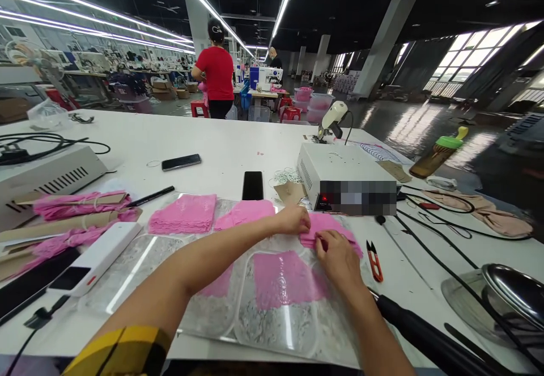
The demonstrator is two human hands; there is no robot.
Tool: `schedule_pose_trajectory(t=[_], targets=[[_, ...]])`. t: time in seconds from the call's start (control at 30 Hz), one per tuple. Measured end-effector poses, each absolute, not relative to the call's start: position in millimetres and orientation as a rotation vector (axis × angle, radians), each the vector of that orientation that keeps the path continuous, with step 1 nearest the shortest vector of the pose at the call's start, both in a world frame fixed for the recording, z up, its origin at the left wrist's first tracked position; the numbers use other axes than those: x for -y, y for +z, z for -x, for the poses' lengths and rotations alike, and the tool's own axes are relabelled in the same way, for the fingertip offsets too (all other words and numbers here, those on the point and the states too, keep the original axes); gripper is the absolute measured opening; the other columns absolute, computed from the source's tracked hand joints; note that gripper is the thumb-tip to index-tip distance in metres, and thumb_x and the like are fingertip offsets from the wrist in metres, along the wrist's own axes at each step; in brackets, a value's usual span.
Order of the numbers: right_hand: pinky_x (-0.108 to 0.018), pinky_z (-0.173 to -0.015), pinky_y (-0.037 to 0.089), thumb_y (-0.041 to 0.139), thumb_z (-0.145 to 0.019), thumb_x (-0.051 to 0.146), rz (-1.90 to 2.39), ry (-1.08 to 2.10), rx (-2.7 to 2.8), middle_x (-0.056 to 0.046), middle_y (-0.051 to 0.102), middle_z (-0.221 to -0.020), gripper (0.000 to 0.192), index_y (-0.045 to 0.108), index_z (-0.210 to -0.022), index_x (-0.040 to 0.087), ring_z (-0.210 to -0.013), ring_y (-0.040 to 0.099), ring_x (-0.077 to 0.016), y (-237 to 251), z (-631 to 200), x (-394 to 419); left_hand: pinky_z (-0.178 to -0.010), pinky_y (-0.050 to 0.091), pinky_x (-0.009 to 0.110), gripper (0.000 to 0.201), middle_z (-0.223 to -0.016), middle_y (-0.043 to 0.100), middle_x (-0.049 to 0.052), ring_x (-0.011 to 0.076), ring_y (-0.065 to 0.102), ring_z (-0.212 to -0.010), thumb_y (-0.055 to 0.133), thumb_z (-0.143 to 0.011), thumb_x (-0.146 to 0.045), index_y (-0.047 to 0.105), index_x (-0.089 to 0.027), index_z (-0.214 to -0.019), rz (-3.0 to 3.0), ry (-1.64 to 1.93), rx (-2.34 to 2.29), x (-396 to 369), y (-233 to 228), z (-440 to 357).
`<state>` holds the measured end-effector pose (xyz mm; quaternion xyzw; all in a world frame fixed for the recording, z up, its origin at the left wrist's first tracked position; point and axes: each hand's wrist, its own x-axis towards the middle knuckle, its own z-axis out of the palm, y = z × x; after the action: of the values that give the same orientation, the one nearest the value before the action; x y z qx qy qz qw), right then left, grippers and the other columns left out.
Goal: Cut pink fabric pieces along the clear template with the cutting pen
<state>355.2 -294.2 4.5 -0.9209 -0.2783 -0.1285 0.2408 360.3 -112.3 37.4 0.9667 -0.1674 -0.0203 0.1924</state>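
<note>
Both hands are at a stack of pink fabric pieces [319, 224] on the right end of a clear plastic sheet. My left hand [293, 219] reaches across with curled fingers on the stack's left edge. With its fingertips pinched together, my right hand [340, 257] grips the near edge of the same fabric. More pink pieces lie in a neat pile [182, 214] at the left and a looser pile [244, 215] in the middle. A single pink piece [280, 279] shows at the clear plastic sheet's [272, 330] near side. My fingertips partly hide the edges they hold.
Orange thread snips [374, 261] and a black-handled tool [416, 322] lie right of my hands. Behind the stack stands a grey control box [348, 166]; cables run rightward. A phone [253, 185], a white device [97, 257] and a bottle [437, 156] are on the table.
</note>
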Motion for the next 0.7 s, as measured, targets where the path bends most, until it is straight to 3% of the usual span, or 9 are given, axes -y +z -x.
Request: schedule_pose_trajectory(t=[0.33, 0.7], targets=[[-0.031, -0.078, 0.044, 0.05, -0.087, 0.021, 2.511, -0.366, 0.8, -0.006, 0.071, -0.1, 0.023, 0.072, -0.093, 0.02, -0.092, 0.061, -0.0203, -5, -353, 299, -0.091, 0.054, 0.043, 0.031, -0.123, 0.06, 0.01, 0.0222, 0.062, -0.106, 0.059, -0.097, -0.034, 0.059, -0.016, -0.122, -2.737, -0.093, 0.444, 114, 30, -361], [-0.03, -0.068, 0.045, 0.046, -0.087, 0.025, 2.451, -0.467, 0.716, -0.008, 0.067, -0.115, 0.032, 0.066, -0.111, 0.019, -0.095, 0.062, -0.0201, -6, -350, 300, -0.087, 0.056, 0.041, 0.032, -0.12, 0.061, 0.009, 0.0218, 0.063, -0.103, 0.06, -0.097, -0.035, 0.059, -0.015, -0.121, -2.533, -0.226, 0.417, 102, 30, -374]])
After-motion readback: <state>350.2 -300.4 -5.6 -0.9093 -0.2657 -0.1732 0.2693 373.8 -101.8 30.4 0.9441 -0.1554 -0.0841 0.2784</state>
